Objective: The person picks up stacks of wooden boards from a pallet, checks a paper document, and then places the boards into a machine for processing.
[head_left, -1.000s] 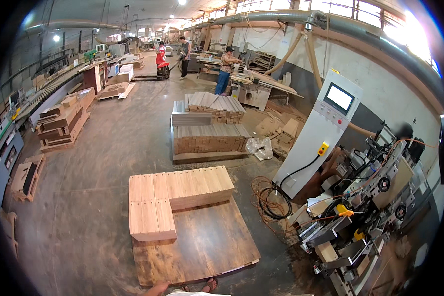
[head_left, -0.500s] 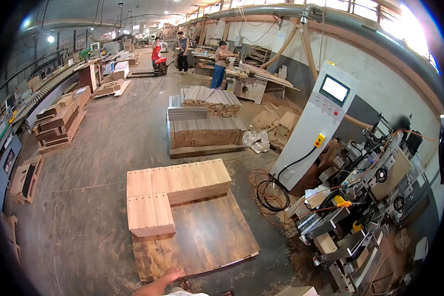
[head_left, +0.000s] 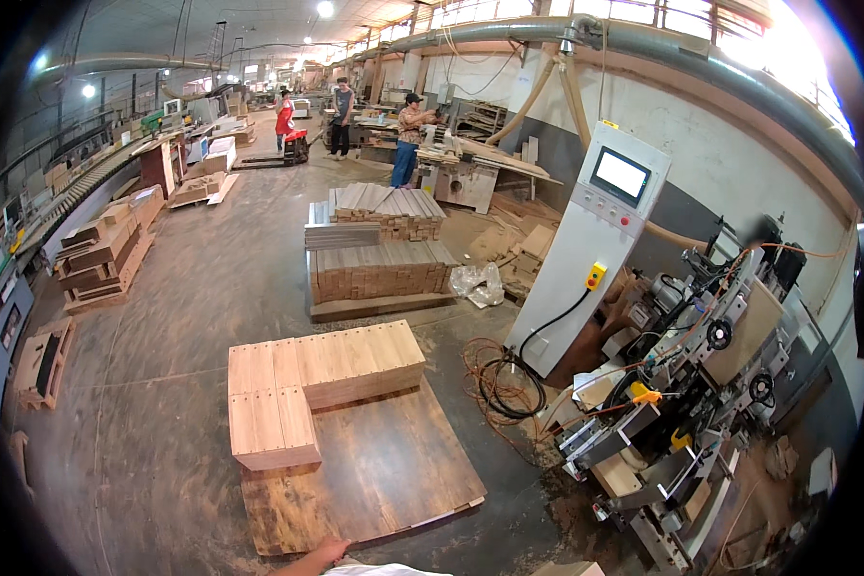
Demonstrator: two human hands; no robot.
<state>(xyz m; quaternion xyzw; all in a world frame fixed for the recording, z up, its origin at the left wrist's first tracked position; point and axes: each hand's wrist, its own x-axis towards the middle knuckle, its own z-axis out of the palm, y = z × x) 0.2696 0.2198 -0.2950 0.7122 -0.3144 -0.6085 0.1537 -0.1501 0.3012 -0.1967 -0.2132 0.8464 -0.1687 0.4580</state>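
I am seeing one hand (head_left: 324, 555) showing at near edge, fingertips lying just beside near rim of wooden pallet board (head_left: 374, 475); which hand, and whether grip apart or together, I cannot tell. Stacked wooden blocks (head_left: 302, 384) sitting L-shaped on board's far-left part. Woodworking machine (head_left: 682, 403) standing right, control cabinet (head_left: 595, 240) behind.
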